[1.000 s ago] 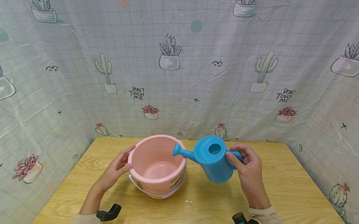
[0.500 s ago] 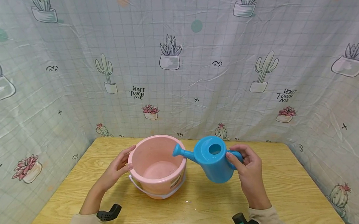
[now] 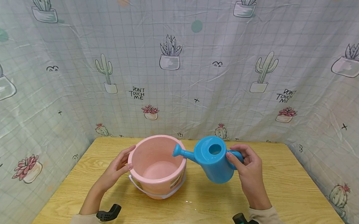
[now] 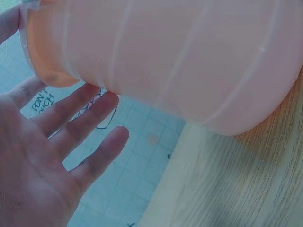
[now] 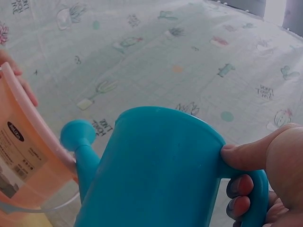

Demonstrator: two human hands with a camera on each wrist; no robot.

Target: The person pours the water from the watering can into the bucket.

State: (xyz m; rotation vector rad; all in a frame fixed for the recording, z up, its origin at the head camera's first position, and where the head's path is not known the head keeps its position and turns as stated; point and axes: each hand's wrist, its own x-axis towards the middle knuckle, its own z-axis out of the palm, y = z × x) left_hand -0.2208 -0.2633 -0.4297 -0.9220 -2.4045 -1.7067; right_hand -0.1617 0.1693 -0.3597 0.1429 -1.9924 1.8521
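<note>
A pink bucket [image 3: 161,188] stands upright on the wooden table, a few drops inside it. My left hand [image 3: 115,171] touches its left side, thumb and index finger at the rim. In the left wrist view the left fingers [image 4: 71,113] are fairly straight, two fingertips against the outer wall. My right hand [image 3: 249,172] grips the handle of a blue watering can [image 3: 216,170], thumb on top near the body. The can is tilted left, and its spout head [image 3: 177,150] reaches over the bucket's right rim. No water shows coming from the spout.
Small water drops [image 3: 188,201] lie on the wooden table [image 3: 284,183] in front of the bucket. A white bail handle [image 3: 151,194] hangs down the bucket's front. Cactus-print sheeting [image 3: 198,82] surrounds the table at the back and sides.
</note>
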